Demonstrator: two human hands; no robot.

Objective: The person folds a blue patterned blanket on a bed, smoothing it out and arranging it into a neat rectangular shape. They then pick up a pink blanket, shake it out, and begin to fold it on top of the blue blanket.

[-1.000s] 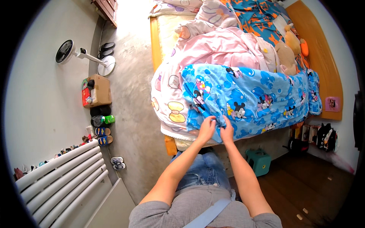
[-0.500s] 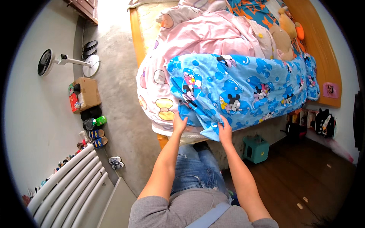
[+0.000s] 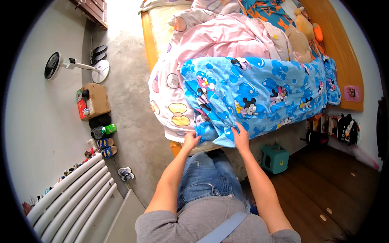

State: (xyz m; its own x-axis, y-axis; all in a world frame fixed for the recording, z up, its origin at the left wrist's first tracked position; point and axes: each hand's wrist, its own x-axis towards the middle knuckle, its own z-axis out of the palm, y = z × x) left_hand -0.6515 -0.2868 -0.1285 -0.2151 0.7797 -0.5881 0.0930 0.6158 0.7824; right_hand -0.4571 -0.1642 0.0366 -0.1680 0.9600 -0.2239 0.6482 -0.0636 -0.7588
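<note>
A blue quilt [image 3: 259, 95] printed with cartoon mice and bubbles lies along the near side of the bed, its lower left end bunched into folds. My left hand [image 3: 191, 140] is closed on the edge of that bunched end, close to the bed's near corner. A little to the right, my right hand [image 3: 241, 137] pinches another fold of the same quilt, beside a light blue flap that hangs down. Beneath and beyond it spreads a pale pink quilt [image 3: 227, 34] with bow prints.
Soft toys [image 3: 299, 40] lie by the wooden headboard [image 3: 344, 52]. A teal stool [image 3: 275, 158] stands on the floor at my right. To the left are a white fan [image 3: 77, 65], a cardboard box [image 3: 97, 101], several shoes [image 3: 107, 146] and a white radiator [image 3: 73, 198].
My left hand has drawn the quilt's edge down toward me, and the folds between my hands have stretched. My right hand keeps its hold, nearly in place. The view has shifted slightly.
</note>
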